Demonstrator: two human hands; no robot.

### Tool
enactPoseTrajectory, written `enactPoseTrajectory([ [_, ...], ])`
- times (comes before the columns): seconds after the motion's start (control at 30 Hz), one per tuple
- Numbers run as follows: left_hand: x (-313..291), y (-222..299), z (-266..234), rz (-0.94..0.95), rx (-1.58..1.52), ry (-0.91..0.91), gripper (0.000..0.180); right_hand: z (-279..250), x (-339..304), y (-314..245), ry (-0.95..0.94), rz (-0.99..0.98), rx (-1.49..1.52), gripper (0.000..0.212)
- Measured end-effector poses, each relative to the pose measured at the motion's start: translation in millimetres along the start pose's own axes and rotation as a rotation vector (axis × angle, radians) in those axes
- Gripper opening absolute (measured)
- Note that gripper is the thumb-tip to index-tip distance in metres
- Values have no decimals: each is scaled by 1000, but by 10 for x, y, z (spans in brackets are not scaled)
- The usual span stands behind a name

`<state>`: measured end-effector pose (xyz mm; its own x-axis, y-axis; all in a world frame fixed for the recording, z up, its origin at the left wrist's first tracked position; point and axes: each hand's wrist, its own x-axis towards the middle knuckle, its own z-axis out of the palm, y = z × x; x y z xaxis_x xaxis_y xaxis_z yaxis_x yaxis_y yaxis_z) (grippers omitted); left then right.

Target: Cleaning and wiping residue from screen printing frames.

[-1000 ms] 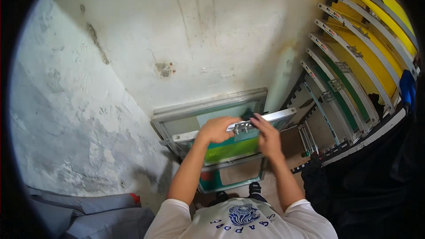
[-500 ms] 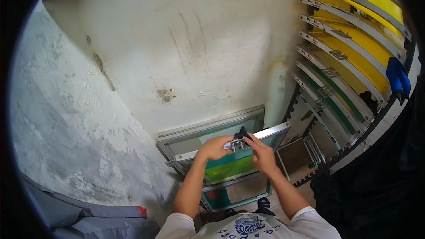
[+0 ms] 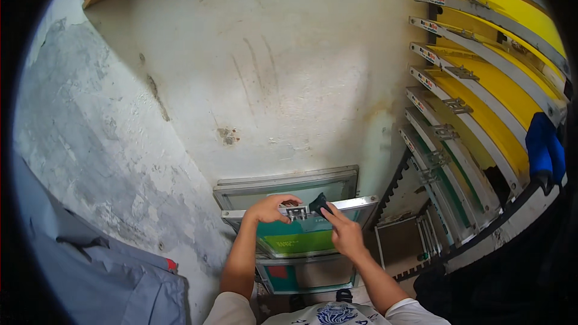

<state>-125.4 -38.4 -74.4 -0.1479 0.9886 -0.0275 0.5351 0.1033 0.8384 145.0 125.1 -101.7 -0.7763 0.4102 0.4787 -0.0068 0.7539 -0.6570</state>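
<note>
A metal-edged screen frame (image 3: 355,203) stands upright in front of me, its mesh teal with a lime-green band. My left hand (image 3: 268,209) is closed round its top rail, fingers over the rail and thumb on the near side. Beside those fingers, a small metal bracket (image 3: 295,213) sits at the middle of the rail. My right hand (image 3: 347,233) grips a small black object (image 3: 319,203) just right of the bracket, against the rail. What kind of object it is, I cannot make out.
More frames (image 3: 283,174) lean on the wall behind, and another frame (image 3: 307,289) stands low by my feet. At right, a slotted rack (image 3: 404,171) holds several yellow and green screens; blue-handled shears or a blue cloth (image 3: 545,147) hang there. Grey fabric (image 3: 90,265) lies at left.
The held frame's top rail has come down and become more level. My left fingers have loosened from the bracket, and my right hand has shifted the black object lower and slightly left.
</note>
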Motion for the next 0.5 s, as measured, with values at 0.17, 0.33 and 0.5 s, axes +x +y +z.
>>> enactPoseTrajectory([
  [0.17, -134, -64, -89, -100, 60, 99, 80, -537, 120, 475, 180, 61, -8, 61],
  [0.33, -224, 46, -207, -120, 118, 132, 80, -208, 106, 165, 116, -12, -2, 61],
  [0.5, -292, 83, -273, -162, 127, 0, 84, -272, 175, 306, 63, -92, 37, 55],
])
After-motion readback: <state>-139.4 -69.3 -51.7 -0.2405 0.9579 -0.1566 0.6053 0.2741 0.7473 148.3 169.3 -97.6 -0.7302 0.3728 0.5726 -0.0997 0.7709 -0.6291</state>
